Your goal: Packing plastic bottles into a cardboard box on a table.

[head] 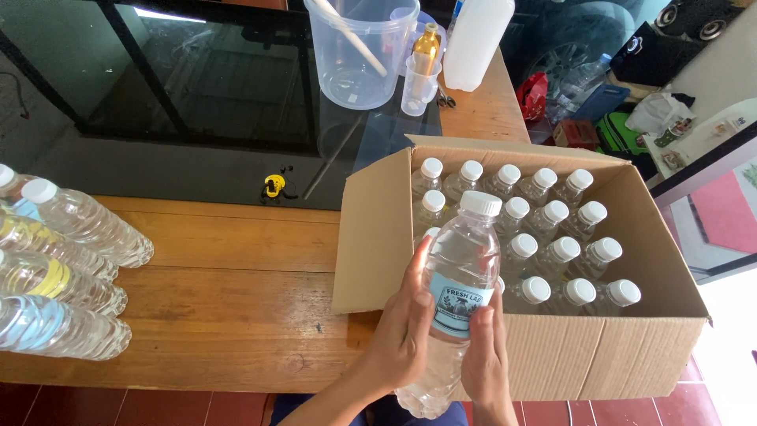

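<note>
Holding a clear plastic bottle (460,292) upright between both hands, I see its long axis near vertical, white cap up, just in front of the open cardboard box (378,237). Left hand (406,323) wraps its side, fingers clenched on it; right hand (485,355) presses the blue label, equally near. Capped bottles (552,237) fill the box; more bottles (63,276) lie on the wooden table (236,300) to the left.
</note>
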